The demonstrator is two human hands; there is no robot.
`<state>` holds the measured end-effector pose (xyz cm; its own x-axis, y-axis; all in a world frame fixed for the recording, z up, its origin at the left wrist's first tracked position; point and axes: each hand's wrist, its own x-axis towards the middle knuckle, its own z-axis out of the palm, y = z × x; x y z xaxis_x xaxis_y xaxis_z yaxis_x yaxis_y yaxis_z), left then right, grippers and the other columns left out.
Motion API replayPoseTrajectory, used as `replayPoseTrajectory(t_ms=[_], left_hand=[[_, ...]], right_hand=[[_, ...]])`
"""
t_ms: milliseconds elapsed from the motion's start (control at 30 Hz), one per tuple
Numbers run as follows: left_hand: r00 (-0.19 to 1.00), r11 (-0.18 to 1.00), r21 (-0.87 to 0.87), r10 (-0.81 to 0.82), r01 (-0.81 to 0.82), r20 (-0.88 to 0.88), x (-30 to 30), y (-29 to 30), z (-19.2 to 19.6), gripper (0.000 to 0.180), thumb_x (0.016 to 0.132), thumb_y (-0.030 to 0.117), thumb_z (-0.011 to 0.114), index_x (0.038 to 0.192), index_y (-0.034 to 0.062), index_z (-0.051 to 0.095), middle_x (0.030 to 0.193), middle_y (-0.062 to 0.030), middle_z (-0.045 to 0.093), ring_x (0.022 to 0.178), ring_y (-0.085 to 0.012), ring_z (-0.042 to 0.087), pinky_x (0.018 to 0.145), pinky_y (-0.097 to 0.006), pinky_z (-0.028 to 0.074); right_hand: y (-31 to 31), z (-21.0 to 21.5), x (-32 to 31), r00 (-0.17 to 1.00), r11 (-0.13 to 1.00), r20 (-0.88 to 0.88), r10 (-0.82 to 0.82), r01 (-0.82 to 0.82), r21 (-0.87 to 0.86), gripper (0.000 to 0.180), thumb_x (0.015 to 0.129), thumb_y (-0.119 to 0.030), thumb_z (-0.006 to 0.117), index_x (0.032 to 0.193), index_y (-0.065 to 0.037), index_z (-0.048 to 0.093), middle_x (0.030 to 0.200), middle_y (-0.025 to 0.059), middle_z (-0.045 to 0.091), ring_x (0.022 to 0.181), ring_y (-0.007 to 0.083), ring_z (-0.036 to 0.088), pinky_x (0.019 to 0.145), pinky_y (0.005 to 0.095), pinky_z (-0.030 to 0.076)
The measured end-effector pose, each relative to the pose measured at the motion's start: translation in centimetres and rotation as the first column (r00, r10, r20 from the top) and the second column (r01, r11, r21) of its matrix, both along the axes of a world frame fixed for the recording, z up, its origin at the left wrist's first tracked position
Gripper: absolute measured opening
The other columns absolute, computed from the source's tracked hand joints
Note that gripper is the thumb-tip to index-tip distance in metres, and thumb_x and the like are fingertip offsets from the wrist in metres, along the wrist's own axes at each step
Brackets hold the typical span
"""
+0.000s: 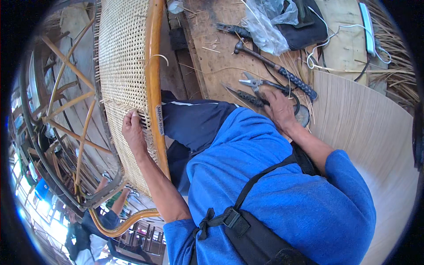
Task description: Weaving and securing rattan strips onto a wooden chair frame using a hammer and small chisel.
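Note:
A chair frame with a varnished wooden rail [153,57] and woven cane webbing [123,44] stands on my left. My left hand [133,129] is closed in a pinch against the webbing, beside a row of loose strands near the rail. What the fingertips hold is too small to make out. On the wooden work surface, my right hand [280,108] reaches over the tools with its fingers apart. Its fingers are at the handles of the pruning shears [251,82] and a knife with a wrapped handle [250,98]. Their contact is partly hidden.
A hammer [265,59] with a wrapped grip lies beyond the shears. Farther back are a clear plastic bag [267,28], a black bag [307,33] and a white power strip [365,26] with its cord. Curved rattan frames [66,57] crowd the left. Another person [104,221] is at lower left.

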<state>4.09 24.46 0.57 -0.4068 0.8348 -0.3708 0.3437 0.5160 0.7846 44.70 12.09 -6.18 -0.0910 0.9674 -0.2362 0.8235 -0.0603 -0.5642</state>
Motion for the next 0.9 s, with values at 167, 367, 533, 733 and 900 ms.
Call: replayPoseTrajectory(t_ms=[167,367,533,733,900], left_hand=[[0.999,1.000,-0.016,0.012,-0.012,-0.031,-0.3,0.0,-0.3,0.018,0.089,0.012,0.059,0.101,-0.0003,0.064,0.073,0.0064,0.053,0.060,-0.0017,0.040,0.053,-0.018,0.031],[1.000,0.999,0.012,0.030,-0.030,0.007,-1.0,-0.2,-0.8,0.020,0.089,0.014,0.060,0.103,-0.0008,0.064,0.073,0.0061,0.052,0.061,-0.0017,0.040,0.054,-0.018,0.031],[0.968,0.995,0.035,-0.081,0.092,-0.238,-2.7,-0.5,-1.7,0.025,0.087,0.017,0.058,0.100,-0.0031,0.067,0.081,-0.0065,0.064,0.072,-0.0140,0.056,0.070,-0.027,0.045],[0.971,0.973,0.219,-0.015,0.069,-0.239,-1.1,-0.9,-1.8,0.026,0.086,0.019,0.060,0.100,-0.0019,0.066,0.086,-0.0092,0.068,0.080,-0.0147,0.061,0.075,-0.028,0.048],[0.985,0.980,0.189,0.089,-0.060,-0.147,-1.7,-1.8,-2.0,0.023,0.084,0.020,0.057,0.097,0.0031,0.067,0.083,-0.0102,0.066,0.074,-0.0187,0.061,0.070,-0.030,0.048]], right_hand=[[0.3,-0.7,1.3,0.988,0.988,0.002,-0.151,0.151,-0.029,0.043,0.076,-0.011,0.067,0.115,-0.005,0.050,0.103,0.0153,0.054,0.096,0.0342,0.055,0.080,0.0413,0.047],[-0.9,0.0,1.5,0.996,0.989,-0.040,-0.079,0.074,-0.128,0.022,0.084,-0.021,0.062,0.100,-0.008,0.059,0.088,0.0150,0.060,0.084,0.0349,0.060,0.071,0.0424,0.049],[-0.5,-1.1,-1.1,0.989,0.948,0.127,0.073,-0.029,-0.317,0.027,0.087,-0.035,0.056,0.097,-0.011,0.061,0.080,0.0187,0.065,0.077,0.0371,0.064,0.065,0.0470,0.048],[1.0,1.9,-2.3,0.986,0.971,0.143,0.090,-0.055,-0.231,0.025,0.084,-0.028,0.057,0.093,-0.005,0.056,0.082,0.0243,0.062,0.079,0.0421,0.061,0.066,0.0476,0.047],[4.0,6.7,-3.0,0.977,0.947,-0.030,0.213,-0.199,0.250,0.015,0.089,-0.017,0.057,0.094,-0.004,0.054,0.082,0.0188,0.062,0.070,0.0313,0.061,0.065,0.0368,0.049]])
